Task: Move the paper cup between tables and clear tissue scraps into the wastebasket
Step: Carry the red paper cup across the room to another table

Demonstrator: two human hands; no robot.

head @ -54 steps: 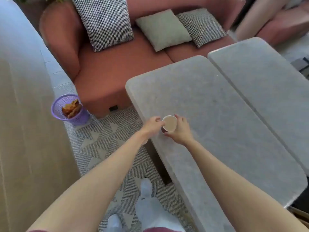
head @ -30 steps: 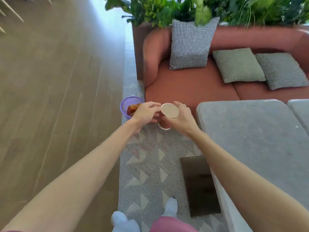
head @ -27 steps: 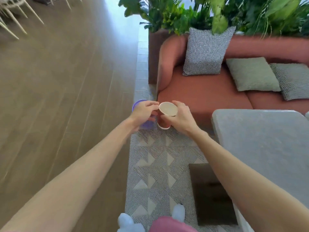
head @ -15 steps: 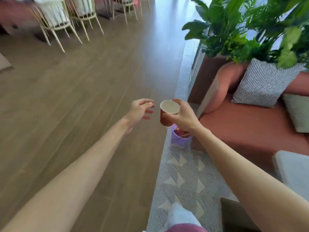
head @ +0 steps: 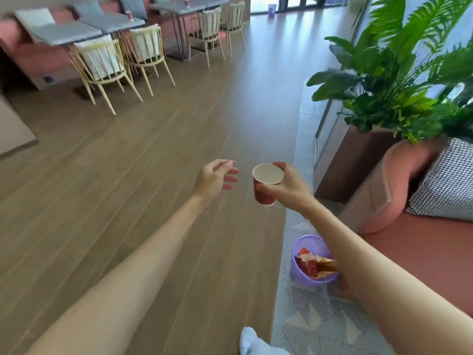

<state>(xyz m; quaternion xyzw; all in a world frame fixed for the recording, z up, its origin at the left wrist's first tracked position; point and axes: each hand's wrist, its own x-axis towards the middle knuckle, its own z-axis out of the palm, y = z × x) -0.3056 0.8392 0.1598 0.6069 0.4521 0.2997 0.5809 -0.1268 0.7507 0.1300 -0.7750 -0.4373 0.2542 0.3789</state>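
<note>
Red paper cup (head: 266, 185) is up in the air, carried over the wooden floor (head: 128, 201), so the move between tables looks to be midway: it rests on no worktop in this head view, and it must yet be set down on one, perhaps one of the grey worktops (head: 84, 26) far across the room. The right hand (head: 286, 188) grips it, thumb on the near wall and fingers curled round the far side below the rim; the cup stands upright and looks empty. The left hand (head: 217, 178) hangs just beside it, apart from it, fingers loosely curled and holding nothing. The purple wastebasket (head: 313, 262) sits on the rug below the right forearm, already holding reddish and tan wrappers. No tissue scraps show, so I cannot judge that part.
</note>
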